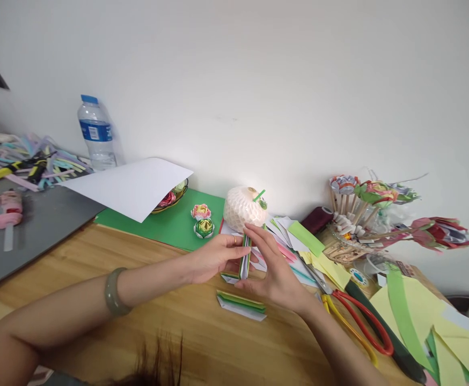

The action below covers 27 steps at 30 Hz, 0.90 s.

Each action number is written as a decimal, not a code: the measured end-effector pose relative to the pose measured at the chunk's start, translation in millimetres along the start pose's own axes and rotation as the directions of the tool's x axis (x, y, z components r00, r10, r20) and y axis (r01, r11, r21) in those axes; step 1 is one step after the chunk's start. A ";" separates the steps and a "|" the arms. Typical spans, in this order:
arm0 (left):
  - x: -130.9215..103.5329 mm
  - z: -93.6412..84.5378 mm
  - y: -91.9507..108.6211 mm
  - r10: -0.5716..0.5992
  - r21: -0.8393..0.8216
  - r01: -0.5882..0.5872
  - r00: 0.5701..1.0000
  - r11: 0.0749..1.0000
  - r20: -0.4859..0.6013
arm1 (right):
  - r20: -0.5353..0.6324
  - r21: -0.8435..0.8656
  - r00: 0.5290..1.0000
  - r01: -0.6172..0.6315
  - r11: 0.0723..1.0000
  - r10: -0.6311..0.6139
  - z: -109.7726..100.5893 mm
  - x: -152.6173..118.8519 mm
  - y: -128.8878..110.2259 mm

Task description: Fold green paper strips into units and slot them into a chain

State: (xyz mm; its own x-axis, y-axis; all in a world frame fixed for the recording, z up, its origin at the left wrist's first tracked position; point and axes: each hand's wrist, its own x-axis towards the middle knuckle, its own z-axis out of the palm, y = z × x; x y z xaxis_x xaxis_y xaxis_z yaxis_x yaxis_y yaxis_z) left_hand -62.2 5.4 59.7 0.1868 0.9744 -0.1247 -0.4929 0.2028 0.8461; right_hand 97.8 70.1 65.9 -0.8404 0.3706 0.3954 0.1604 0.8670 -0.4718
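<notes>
Between my two hands, above the wooden table (149, 300), stands a narrow stack of folded paper strips (244, 260), green at the edges and white inside. My left hand (218, 254), with a ring on one finger, pinches it from the left. The fingertips of my right hand (272, 268) press its top end, and the thumb sits near its lower end. Just below lies another folded paper bundle (241, 305) in yellow, green and white. Part of a third folded paper piece (229, 277) shows behind my hands.
Two folded paper flowers (203, 228) sit on a green sheet (162, 228), near a netted white fruit (240, 206). Red-handled scissors (363, 316) and paper scraps (411, 305) lie at right, below paper flowers on sticks (375, 193). A water bottle (95, 134) and pink glue gun (3, 212) are left.
</notes>
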 end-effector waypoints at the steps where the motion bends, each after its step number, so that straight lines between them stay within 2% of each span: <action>1: -0.7 1.1 -0.2 0.004 -0.003 -0.005 1.000 1.000 -0.016 | 0.001 -0.026 1.000 0.008 1.000 -0.008 0.4 0.2 0.1; 4: -2.1 3.6 -1.5 0.016 0.026 -0.015 0.998 1.000 -0.057 | 0.015 -0.104 1.000 0.021 0.994 -0.020 2.9 0.2 1.2; 10: -2.4 4.2 -6.1 0.036 0.189 -0.020 0.996 0.982 -0.081 | 0.041 -0.202 0.998 0.048 0.978 -0.041 9.9 -1.2 4.3; 18: 1.4 0.8 -9.6 0.049 0.147 -0.033 0.993 0.989 -0.108 | 0.022 -0.325 0.998 0.063 0.944 -0.058 14.0 -2.2 6.1; 23: 3.6 -2.1 -12.6 0.055 0.092 -0.046 0.994 0.995 -0.095 | 0.062 -0.270 0.997 0.068 0.961 -0.053 9.3 -0.5 5.5; 27: 3.4 -1.5 -11.6 0.035 0.130 -0.026 0.997 0.991 -0.073 | 0.066 -0.268 0.996 0.071 0.961 -0.055 10.2 0.3 5.7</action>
State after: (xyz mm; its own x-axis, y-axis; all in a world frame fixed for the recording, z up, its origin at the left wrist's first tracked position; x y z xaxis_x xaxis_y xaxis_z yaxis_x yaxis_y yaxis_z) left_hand -57.2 6.5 48.7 0.1064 0.9855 -0.1324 -0.3831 0.1635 0.9091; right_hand 93.2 71.8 55.3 -0.8805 0.2992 0.3678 0.2331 0.9487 -0.2137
